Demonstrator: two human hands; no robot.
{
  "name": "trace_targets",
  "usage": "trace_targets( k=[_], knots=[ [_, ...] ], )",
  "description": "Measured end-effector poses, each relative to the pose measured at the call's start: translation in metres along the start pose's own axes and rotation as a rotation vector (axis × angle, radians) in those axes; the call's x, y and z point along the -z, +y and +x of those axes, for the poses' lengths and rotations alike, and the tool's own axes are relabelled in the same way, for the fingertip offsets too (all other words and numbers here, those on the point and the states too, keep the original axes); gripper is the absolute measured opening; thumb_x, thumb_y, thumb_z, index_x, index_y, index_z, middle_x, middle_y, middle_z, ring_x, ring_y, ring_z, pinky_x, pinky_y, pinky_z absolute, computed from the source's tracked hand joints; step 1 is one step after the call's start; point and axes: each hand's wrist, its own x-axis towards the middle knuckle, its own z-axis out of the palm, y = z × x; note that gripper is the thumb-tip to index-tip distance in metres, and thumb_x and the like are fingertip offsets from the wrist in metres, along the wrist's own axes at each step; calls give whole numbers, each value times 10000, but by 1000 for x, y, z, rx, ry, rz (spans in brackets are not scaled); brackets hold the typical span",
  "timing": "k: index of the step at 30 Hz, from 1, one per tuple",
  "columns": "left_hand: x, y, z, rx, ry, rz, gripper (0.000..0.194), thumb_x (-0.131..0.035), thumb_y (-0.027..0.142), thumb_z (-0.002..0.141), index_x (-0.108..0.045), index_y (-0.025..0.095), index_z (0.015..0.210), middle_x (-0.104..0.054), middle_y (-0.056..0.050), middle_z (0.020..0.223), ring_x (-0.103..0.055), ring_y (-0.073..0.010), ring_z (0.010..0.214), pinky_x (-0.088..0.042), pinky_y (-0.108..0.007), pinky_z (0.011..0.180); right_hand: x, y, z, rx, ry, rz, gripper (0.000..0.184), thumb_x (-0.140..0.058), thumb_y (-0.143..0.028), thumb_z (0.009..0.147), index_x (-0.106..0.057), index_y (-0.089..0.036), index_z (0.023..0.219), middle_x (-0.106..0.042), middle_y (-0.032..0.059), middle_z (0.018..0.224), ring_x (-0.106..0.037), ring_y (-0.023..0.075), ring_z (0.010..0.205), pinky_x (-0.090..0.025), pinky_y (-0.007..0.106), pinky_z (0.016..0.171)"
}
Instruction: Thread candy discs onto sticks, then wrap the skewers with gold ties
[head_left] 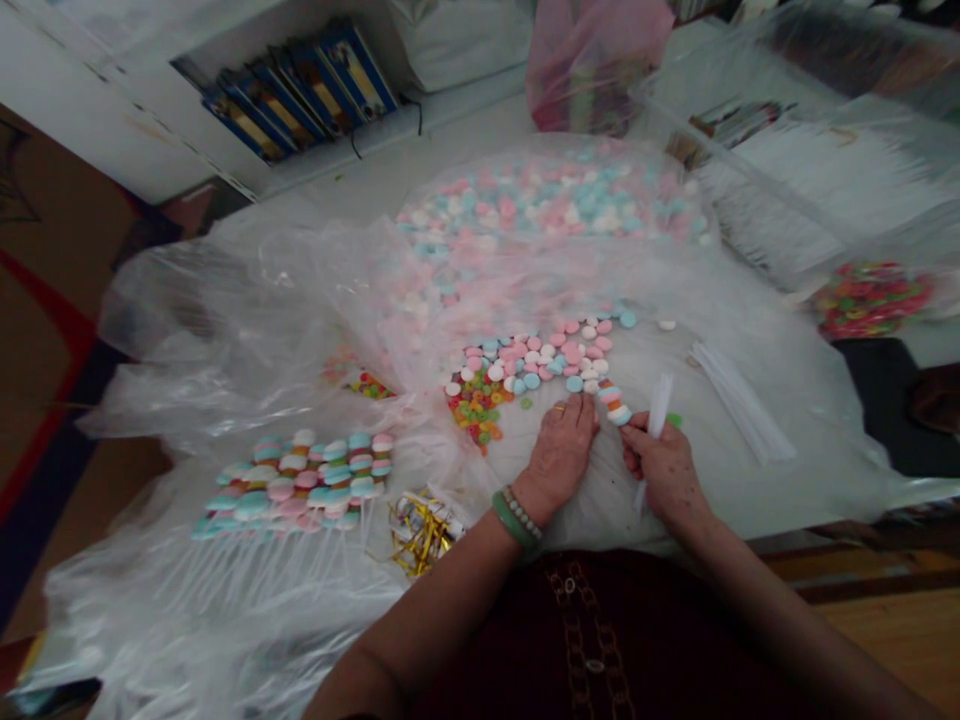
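My right hand (664,468) is closed round a candy skewer (615,405) of stacked pink, white, blue and orange sweets. White plastic strips (660,402) also stick up from that hand, with something small and green behind it. Palm down on the plastic sheet, my left hand (556,455) has its fingers bent and pressed together at the near edge of the loose marshmallow-like sweets (532,350). Its fingertips are beside the skewer's tip, and what they pinch, if anything, is hidden. Left of that hand lie gummy rings (480,408) in green, orange and red.
Finished-looking candy skewers (304,480) lie in rows at left, near gold twist ties (424,535). A large bag of pastel sweets (555,200) spreads behind. White strips (739,400) lie at right, below a clear bin (795,190) and bagged gummy rings (874,300).
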Motion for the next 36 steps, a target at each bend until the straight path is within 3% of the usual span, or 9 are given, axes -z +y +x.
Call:
trace_targets(
  k=[6,11,15,23,29,33,36],
  knots=[
    [12,-5,10,115,-2,-40,408,-273,259,947,-406,122,1308,-597,-139,1030,-539,-241,959,-424,-384,863,0,0,1,-21,-2,-16,121,-586,-274,663,-487,-209,687,-436,-80,419,-365,95,349,-247,220,329],
    [17,-11,13,134,45,-169,330,-279,257,948,-529,142,1130,-545,-119,1066,-522,-208,984,-428,-326,873,1,-2,0,-26,25,29,138,-599,-280,666,-487,-202,689,-438,-81,418,-359,84,351,-243,211,332],
    [15,-14,10,195,97,-199,349,-277,267,954,-488,160,1211,-548,-102,1041,-546,-182,930,-452,-303,843,1,-3,-1,-31,37,65,150,-610,-282,662,-487,-197,678,-426,-87,398,-338,74,333,-226,205,326],
    [4,-10,0,-103,5,106,380,-306,177,938,-430,105,1290,-520,-161,1272,-494,-227,1148,-418,-393,978,1,1,2,-8,28,21,134,-602,-276,679,-489,-205,672,-432,-88,406,-352,83,343,-245,210,328],
    [10,-14,8,-230,-81,83,363,-354,137,919,-463,110,1264,-511,-147,1272,-502,-207,1115,-425,-354,957,-1,3,2,-3,10,-18,119,-583,-287,689,-492,-210,691,-424,-90,396,-353,92,339,-241,216,333],
    [18,-17,9,-58,-86,-11,332,-391,140,904,-544,152,1198,-581,-112,1050,-543,-200,961,-463,-341,843,0,1,1,8,10,-50,124,-565,-301,693,-476,-215,684,-421,-89,399,-362,98,348,-248,220,348],
    [27,-24,2,234,59,-246,291,-459,159,869,-621,181,1110,-601,-78,945,-549,-190,883,-459,-330,794,1,-3,-4,30,-38,-160,118,-543,-310,703,-486,-212,674,-417,-82,395,-382,106,366,-282,225,385]
  ],
)
